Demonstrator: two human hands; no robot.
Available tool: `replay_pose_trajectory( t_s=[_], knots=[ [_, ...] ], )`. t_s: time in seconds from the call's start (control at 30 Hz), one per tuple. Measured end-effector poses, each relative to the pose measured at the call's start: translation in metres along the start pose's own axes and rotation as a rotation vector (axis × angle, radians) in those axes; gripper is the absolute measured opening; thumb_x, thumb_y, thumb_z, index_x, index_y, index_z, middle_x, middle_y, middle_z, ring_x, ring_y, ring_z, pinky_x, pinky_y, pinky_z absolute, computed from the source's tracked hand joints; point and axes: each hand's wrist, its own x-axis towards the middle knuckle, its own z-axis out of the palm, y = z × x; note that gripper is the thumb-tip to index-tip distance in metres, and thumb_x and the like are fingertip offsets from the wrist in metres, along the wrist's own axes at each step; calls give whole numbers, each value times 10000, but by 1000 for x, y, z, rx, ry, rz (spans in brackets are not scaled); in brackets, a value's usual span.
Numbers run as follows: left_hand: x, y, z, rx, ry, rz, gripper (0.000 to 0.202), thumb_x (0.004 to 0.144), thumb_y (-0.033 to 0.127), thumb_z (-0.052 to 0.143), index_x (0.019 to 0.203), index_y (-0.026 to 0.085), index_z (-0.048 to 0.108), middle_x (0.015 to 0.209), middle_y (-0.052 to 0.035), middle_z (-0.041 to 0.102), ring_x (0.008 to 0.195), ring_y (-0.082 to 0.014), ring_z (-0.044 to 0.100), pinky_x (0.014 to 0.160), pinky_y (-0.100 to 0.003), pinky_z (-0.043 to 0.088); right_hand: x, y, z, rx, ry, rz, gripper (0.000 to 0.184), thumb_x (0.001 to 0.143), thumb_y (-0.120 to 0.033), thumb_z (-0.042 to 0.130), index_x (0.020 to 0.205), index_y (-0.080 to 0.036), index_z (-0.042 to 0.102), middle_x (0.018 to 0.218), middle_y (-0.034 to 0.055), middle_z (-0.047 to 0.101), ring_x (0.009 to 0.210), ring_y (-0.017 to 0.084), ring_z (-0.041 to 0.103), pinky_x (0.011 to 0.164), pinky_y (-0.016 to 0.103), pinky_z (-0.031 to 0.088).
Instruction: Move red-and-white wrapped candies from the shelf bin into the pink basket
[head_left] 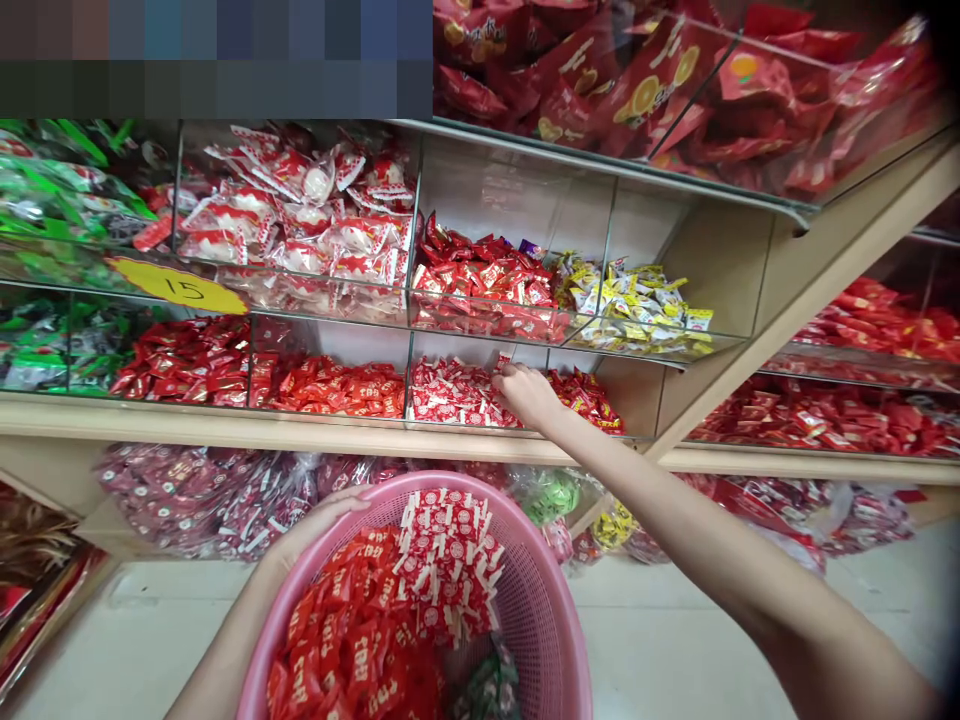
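My left hand point(319, 520) grips the far left rim of a pink plastic basket point(551, 600), its fingers over the edge. Inside lie red-orange wrapped candies point(352, 630) with gold print on the left and red-and-white wrapped candies point(450, 570) at the back. Dark green packets point(487, 690) show at the bottom, partly in shadow. My right hand point(525, 392) reaches into a lower shelf bin of red-and-white candies point(457, 390). Its fingers are pinched together, with a small red-and-white candy point(505, 358) showing at the fingertips.
Clear dividers and a glass front point(487, 312) edge the bins above my right hand. An overhanging upper bin holds red packets point(570, 80). A yellow price tag point(180, 285) reads 15. Bagged stock point(202, 500) lies under the wooden shelf edge point(330, 428), above the pale tiled floor point(637, 650).
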Motion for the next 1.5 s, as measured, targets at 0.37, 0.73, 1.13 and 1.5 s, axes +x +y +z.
replay_pose_trajectory(
  t_s=[0.37, 0.73, 1.13, 1.5],
  knots=[
    [-1, 1, 0, 23, 33, 27, 388, 542, 333, 660, 899, 186, 692, 1214, -60, 601, 1200, -253, 462, 1022, -324, 299, 14, -1, 19, 9, -86, 152, 257, 877, -192, 398, 943, -117, 635, 939, 152, 637, 883, 219, 598, 714, 278, 411],
    [8, -12, -3, -7, 4, 3, 389, 610, 333, 660, 981, 215, 670, 1258, -43, 567, 1218, -232, 443, 1030, -299, 282, -95, -60, 0, 245, 275, -260, 249, 919, -217, 376, 808, -138, 584, 785, 55, 546, 748, 147, 467, 669, 278, 319],
    [9, -16, -5, -16, 22, 21, 426, 568, 358, 679, 956, 182, 669, 1263, -70, 561, 1215, -244, 444, 1024, -309, 293, -153, -128, 46, 136, 41, -500, 44, 777, -164, 595, 748, -140, 573, 743, 48, 554, 729, 184, 497, 583, 315, 360],
    [4, -7, 0, 2, 30, -14, 382, 576, 344, 655, 939, 226, 684, 1206, -33, 609, 1198, -250, 466, 992, -309, 347, -147, -152, 60, 112, -34, -436, 63, 798, -158, 551, 805, -118, 599, 741, 87, 578, 737, 203, 509, 599, 334, 413]
  ],
)
